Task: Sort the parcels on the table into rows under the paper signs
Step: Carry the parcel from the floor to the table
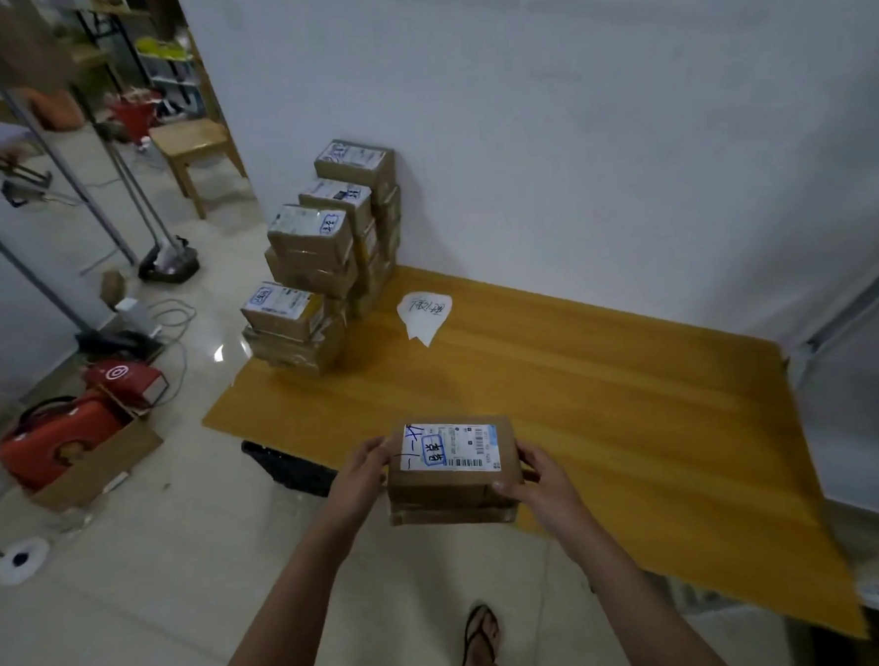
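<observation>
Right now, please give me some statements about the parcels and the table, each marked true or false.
1. The left hand and right hand both hold a labelled parcel. True.
2. The paper sign lies under that parcel. False: it lies on the table beside the stacked parcels.
3. The stacked parcels stand by the wall. True.
4. The wooden stool stands on the table. False: it stands on the floor.
</observation>
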